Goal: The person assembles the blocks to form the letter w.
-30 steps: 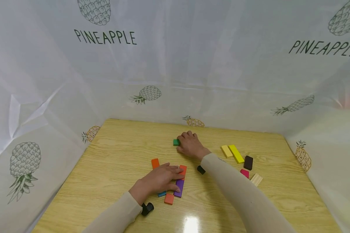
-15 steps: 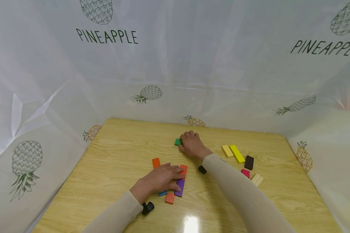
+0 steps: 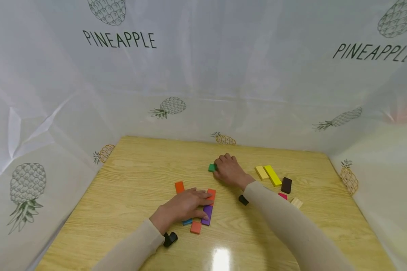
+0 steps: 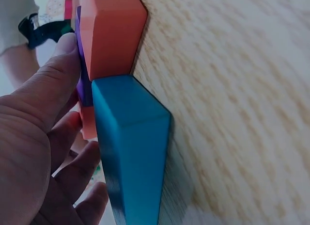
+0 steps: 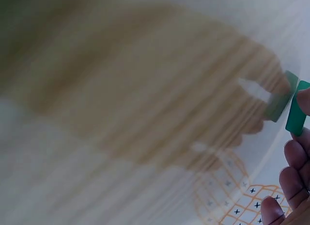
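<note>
My left hand (image 3: 186, 205) lies flat over a small group of coloured blocks, fingers spread and fairly straight. Its thumb reaches the purple block (image 3: 207, 216), and its fingertips touch a red-orange block (image 3: 211, 192) at the far end of that one. Partly under the palm are a blue block (image 4: 140, 157) and an orange block (image 3: 179, 186). A short salmon block (image 3: 195, 227) sits by the near ends of the blue and purple ones. Farther back, my right hand (image 3: 230, 170) pinches a green block (image 3: 211, 168), whose right part the fingers hide; the thumb presses the green block (image 5: 294, 116).
Right of the right hand lie a pale yellow block (image 3: 262, 172), a bright yellow block (image 3: 273, 175), a dark brown block (image 3: 286, 185), a pink block (image 3: 283, 196) and plain wood pieces (image 3: 296, 203). A white pineapple-print sheet (image 3: 203, 75) walls the table (image 3: 149, 162).
My right hand has slid a little to the right along the table with the green block. The left hand keeps its place over the coloured blocks.
</note>
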The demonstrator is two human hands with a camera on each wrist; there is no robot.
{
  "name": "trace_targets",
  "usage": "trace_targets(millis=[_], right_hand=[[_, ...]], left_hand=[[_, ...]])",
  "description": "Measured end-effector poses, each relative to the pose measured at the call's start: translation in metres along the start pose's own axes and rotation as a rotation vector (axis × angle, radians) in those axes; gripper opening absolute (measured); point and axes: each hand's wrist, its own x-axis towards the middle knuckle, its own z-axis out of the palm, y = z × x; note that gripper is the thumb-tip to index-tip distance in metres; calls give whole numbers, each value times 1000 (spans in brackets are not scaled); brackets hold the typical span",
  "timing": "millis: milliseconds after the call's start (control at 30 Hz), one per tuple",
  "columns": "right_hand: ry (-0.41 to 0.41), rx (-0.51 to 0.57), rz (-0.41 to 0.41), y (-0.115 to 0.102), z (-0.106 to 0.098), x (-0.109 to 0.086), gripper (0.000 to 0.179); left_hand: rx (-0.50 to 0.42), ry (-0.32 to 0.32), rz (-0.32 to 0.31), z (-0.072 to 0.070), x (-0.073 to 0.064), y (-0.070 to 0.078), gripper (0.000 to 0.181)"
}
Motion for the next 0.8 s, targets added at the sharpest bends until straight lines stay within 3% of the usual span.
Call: trace_targets(millis=[533, 800], right_hand=[[-30, 40, -89, -5, -6, -52, 29], [-12, 68, -132, -8, -7, -67, 28]], left_hand=[[-43, -6, -13, -1, 0, 2, 60], [-52, -11, -25, -1, 2, 1, 60]])
